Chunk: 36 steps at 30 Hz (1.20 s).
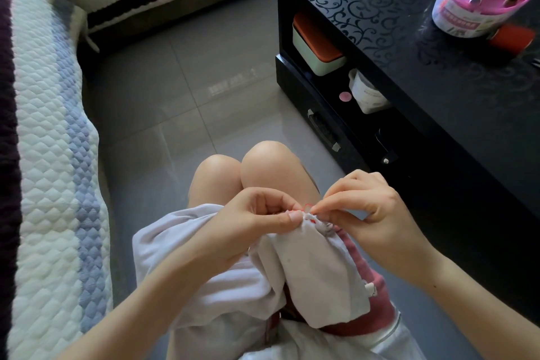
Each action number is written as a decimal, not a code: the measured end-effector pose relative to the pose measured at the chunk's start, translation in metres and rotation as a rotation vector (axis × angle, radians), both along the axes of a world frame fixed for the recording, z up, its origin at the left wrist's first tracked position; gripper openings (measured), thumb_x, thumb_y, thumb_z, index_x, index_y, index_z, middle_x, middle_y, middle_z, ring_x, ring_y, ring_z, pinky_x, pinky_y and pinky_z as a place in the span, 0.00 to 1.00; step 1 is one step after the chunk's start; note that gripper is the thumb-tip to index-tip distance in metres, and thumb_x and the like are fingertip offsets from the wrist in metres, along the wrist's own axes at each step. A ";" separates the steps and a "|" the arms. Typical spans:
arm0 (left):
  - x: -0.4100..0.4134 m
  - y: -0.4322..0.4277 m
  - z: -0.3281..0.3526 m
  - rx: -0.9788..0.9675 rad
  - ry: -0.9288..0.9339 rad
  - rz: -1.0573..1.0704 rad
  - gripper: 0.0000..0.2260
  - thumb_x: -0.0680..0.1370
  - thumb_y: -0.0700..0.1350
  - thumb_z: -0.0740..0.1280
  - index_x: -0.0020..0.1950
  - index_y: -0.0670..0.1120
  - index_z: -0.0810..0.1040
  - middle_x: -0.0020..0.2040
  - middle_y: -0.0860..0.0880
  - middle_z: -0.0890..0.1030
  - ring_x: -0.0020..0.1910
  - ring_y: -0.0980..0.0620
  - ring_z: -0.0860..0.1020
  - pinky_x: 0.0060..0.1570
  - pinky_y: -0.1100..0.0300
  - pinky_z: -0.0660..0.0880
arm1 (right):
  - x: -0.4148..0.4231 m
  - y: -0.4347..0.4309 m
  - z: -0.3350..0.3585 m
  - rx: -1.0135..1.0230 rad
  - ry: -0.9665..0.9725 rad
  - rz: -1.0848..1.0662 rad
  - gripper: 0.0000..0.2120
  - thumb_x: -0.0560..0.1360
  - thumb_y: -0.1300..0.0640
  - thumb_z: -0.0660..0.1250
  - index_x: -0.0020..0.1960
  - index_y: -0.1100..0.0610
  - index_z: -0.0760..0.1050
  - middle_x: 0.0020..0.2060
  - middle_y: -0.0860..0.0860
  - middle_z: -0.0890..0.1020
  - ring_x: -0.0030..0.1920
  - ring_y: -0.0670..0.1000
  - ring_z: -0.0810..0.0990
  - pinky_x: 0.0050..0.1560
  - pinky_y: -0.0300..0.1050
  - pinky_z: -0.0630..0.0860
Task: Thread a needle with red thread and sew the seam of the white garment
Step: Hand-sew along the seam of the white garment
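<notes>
Head view is showing a seated person working over bare knees, with the white garment (222, 266) lying bunched across the lap and hanging down toward the waist. The left hand (257, 222) is gripping the garment's gathered edge, thumb pressing the cloth against curled fingers and holding the seam (317, 222) up. The right hand (368, 210) is pinching thumb and forefinger together just beside it, where a small loop of red thread (306, 206) is standing off the fabric; the needle itself is too fine to make out, so whether it is sitting in that pinch cannot be told. Red marks are showing along the seam, so threading is judged done and sewing is under way, probably at an early stitch, with most of the seam waiting and the thread not yet tied off. To the right, a glossy black table (409, 38) with a scroll pattern is carrying a pink sewing kit (482, 0) and a red spool (512, 37) touching its base, both well apart from the hands. A box (317, 47) with an orange lid is sitting on the shelf beneath. Grey floor tiles (181, 96) are reflecting light, and a quilted sofa cover (49, 155) is running along the left.
</notes>
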<state>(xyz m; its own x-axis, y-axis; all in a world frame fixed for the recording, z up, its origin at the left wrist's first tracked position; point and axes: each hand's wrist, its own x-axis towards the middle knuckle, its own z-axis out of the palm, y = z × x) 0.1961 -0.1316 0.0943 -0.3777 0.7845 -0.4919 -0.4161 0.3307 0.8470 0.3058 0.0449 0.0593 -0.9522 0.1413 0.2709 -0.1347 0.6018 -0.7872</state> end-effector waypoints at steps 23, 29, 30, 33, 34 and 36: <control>0.014 0.010 0.000 0.124 0.089 0.279 0.02 0.70 0.42 0.71 0.37 0.45 0.84 0.40 0.41 0.84 0.41 0.48 0.81 0.48 0.56 0.77 | 0.004 -0.026 0.002 -0.445 -0.030 -0.091 0.05 0.73 0.62 0.70 0.44 0.54 0.82 0.39 0.44 0.84 0.42 0.50 0.83 0.44 0.47 0.79; 0.019 0.013 -0.006 0.079 0.104 0.337 0.03 0.70 0.44 0.72 0.38 0.45 0.84 0.39 0.44 0.84 0.40 0.52 0.80 0.44 0.62 0.76 | 0.011 -0.033 0.010 -0.503 -0.050 -0.126 0.09 0.76 0.61 0.67 0.53 0.52 0.80 0.44 0.43 0.84 0.48 0.46 0.83 0.43 0.41 0.81; 0.019 0.013 -0.007 0.077 0.104 0.345 0.03 0.70 0.44 0.73 0.38 0.45 0.84 0.39 0.44 0.83 0.40 0.53 0.80 0.44 0.62 0.76 | 0.011 -0.035 0.010 -0.487 -0.030 -0.144 0.08 0.76 0.59 0.68 0.53 0.52 0.80 0.44 0.42 0.84 0.48 0.45 0.83 0.43 0.40 0.80; 0.022 0.013 -0.007 0.078 0.100 0.358 0.04 0.70 0.44 0.75 0.38 0.45 0.84 0.40 0.43 0.84 0.42 0.51 0.81 0.47 0.60 0.77 | 0.008 -0.039 0.008 -0.364 0.085 -0.213 0.05 0.75 0.55 0.71 0.50 0.53 0.82 0.43 0.42 0.84 0.46 0.44 0.83 0.46 0.39 0.79; 0.022 0.013 -0.007 0.079 0.093 0.364 0.04 0.70 0.44 0.75 0.38 0.45 0.84 0.41 0.42 0.84 0.43 0.50 0.82 0.48 0.59 0.78 | 0.006 -0.040 0.007 -0.286 0.135 -0.223 0.05 0.75 0.55 0.70 0.49 0.53 0.82 0.44 0.42 0.84 0.46 0.45 0.83 0.46 0.44 0.80; 0.023 0.012 -0.006 0.077 0.070 0.379 0.04 0.69 0.44 0.76 0.38 0.45 0.84 0.41 0.43 0.84 0.44 0.51 0.81 0.50 0.60 0.77 | 0.004 -0.040 0.003 -0.124 0.228 -0.244 0.03 0.75 0.57 0.70 0.47 0.53 0.82 0.45 0.44 0.84 0.47 0.46 0.83 0.44 0.53 0.78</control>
